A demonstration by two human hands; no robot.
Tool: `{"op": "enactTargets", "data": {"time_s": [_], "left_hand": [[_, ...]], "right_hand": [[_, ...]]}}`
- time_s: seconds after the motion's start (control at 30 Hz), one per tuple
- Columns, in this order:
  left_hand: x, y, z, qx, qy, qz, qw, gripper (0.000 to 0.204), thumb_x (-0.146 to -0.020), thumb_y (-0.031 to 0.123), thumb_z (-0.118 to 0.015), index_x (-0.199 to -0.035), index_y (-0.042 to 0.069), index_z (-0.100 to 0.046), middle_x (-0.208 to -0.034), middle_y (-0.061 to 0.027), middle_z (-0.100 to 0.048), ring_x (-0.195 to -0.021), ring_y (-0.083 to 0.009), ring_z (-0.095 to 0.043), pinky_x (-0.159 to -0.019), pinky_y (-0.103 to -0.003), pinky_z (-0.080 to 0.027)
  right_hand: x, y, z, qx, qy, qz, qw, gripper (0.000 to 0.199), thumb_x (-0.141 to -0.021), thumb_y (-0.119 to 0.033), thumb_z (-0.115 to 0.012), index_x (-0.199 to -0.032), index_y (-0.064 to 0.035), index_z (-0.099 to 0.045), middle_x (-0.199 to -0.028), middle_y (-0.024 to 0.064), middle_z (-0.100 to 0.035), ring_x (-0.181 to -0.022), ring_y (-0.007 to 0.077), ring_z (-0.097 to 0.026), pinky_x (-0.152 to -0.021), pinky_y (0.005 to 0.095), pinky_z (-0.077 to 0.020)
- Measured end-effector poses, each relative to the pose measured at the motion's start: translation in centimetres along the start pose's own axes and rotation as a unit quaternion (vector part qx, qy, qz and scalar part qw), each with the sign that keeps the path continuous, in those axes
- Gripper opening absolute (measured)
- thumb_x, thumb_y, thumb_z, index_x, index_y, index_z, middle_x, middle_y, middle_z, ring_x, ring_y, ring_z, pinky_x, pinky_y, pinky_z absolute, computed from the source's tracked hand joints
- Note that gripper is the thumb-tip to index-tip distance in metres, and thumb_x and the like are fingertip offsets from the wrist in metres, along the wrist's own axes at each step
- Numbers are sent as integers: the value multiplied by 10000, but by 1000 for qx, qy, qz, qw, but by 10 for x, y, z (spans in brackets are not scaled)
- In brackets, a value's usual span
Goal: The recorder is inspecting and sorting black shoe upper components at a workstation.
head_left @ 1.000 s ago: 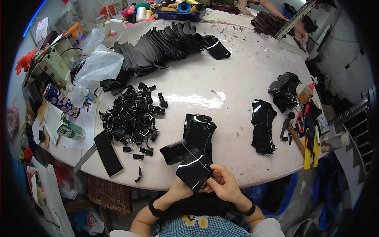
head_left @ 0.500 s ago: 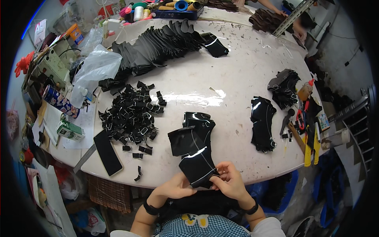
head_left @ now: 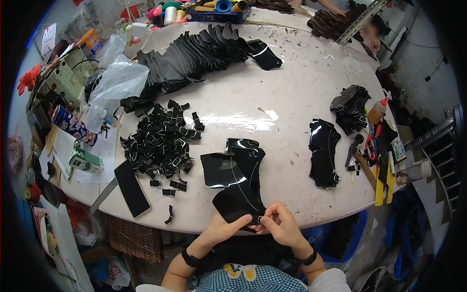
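A glossy black shoe-upper piece (head_left: 234, 198) with a pale line across it lies at the table's near edge. My left hand (head_left: 224, 228) grips its near edge, the thumb flat on top and the fingers hidden beneath. At the piece's near right corner, my right hand (head_left: 283, 228) pinches a small metal buckle (head_left: 261, 219) between thumb and forefinger. Whether the buckle is fastened to the piece cannot be made out. Under the held piece rests another black upper piece (head_left: 254, 160). To the left is a heap of black strap tabs with metal buckles (head_left: 163, 138).
Black cut pieces (head_left: 194, 56) form a long fanned row at the back. Stacked uppers (head_left: 323, 153) lie at right, near a hammer (head_left: 362, 163) and yellow-handled tool (head_left: 384, 180). A phone (head_left: 132, 188) and metal ruler (head_left: 103, 195) lie front left. Another person's arm (head_left: 333, 6) shows far right.
The held piece has shifted left and tilted. My left thumb has come onto its top surface, and the buckle now shows at my right fingertips. The other person's hands have moved.
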State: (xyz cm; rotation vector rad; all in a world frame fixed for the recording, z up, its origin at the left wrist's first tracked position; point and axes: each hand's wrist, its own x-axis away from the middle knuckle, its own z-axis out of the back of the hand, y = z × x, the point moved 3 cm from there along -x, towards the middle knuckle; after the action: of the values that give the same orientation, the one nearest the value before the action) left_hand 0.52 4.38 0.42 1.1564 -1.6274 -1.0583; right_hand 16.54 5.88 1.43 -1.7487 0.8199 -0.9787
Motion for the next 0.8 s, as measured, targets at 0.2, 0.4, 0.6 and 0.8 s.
{"op": "enactTargets", "data": {"time_s": [0.2,0.4,0.6,0.8], "left_hand": [[-1,2,1,-30,-27,4,999,112,-811,43,-571,-896,-26,-594,-853,-50,-615,-734,-99,-558,-663,-233,-459],[1,0,-1,28,2,46,999,151,-815,52,-570,-947,-19,-585,-884,-55,-619,-781,-113,-579,-694,-249,-471],[0,0,-13,-181,-31,-73,980,298,-750,40,-638,-1023,-35,-547,-886,-101,-626,-804,-148,-616,-708,-239,-516],[0,-4,-13,-107,-75,-13,991,291,-777,-3,-605,-1059,-39,-541,-945,-109,-570,-850,-154,-618,-740,-236,-516]], "right_hand": [[-2,9,8,-96,-71,-43,992,112,-858,28,-463,-891,-2,-359,-786,93,-504,-694,192,-631,-603,296,-552],[-3,-3,8,176,3,44,983,163,-833,-80,-575,-914,-1,-458,-783,71,-569,-699,123,-586,-606,216,-469],[-11,-19,7,303,32,198,932,258,-720,-50,-667,-946,-3,-551,-813,108,-581,-768,217,-568,-652,276,-449],[3,-47,75,182,315,311,878,71,-803,-2,-519,-866,-11,-550,-756,21,-529,-605,78,-440,-569,215,-397]]}}
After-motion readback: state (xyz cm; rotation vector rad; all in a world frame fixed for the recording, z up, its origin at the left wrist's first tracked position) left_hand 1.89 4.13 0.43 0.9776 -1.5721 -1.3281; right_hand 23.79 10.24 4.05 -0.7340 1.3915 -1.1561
